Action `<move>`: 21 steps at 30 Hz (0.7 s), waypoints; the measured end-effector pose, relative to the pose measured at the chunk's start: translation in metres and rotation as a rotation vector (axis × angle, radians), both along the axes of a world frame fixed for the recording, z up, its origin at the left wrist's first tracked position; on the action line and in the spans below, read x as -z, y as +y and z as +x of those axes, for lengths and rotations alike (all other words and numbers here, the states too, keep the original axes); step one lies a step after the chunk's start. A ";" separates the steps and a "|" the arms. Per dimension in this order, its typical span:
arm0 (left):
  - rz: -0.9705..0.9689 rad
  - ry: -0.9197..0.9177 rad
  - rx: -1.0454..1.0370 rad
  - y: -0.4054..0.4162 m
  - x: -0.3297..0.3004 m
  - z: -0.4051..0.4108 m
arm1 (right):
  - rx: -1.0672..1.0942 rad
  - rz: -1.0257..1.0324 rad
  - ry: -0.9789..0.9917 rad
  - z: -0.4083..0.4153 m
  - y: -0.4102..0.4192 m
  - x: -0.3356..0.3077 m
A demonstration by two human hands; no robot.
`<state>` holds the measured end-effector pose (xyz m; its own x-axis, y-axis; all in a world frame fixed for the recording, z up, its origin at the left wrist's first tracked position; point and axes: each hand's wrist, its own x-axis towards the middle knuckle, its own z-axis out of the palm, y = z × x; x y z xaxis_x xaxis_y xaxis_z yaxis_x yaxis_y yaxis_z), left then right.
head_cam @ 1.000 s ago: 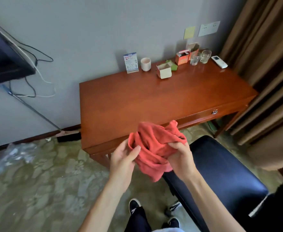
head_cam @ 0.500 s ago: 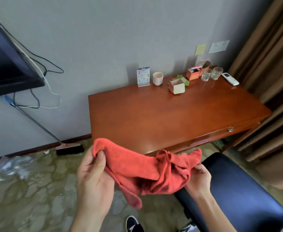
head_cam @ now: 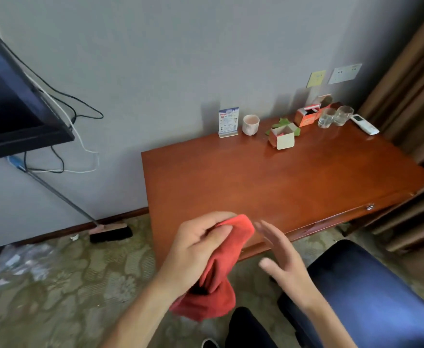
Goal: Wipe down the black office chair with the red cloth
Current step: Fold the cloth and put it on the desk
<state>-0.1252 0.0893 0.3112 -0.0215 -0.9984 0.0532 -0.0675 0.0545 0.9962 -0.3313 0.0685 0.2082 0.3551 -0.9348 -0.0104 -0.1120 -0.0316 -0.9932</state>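
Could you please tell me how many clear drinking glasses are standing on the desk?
2: one glass and a second glass side by side at the desk's far right corner, between an orange box and a white remote.

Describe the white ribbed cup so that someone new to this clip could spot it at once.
Find the reddish wooden desk against the grey wall. Along its back edge, the white ribbed cup stands just right of the small upright card. Unlike the clear glasses farther right, it is opaque.

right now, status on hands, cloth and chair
Left hand grips red cloth, bunched, hanging. Right hand open, blurred, off the cloth. Chair seat bare, not yet touched. Nothing between cloth and seat.
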 end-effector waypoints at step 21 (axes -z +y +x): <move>0.144 -0.209 -0.337 -0.100 0.096 0.000 | -0.423 -0.019 -0.299 0.069 -0.199 -0.208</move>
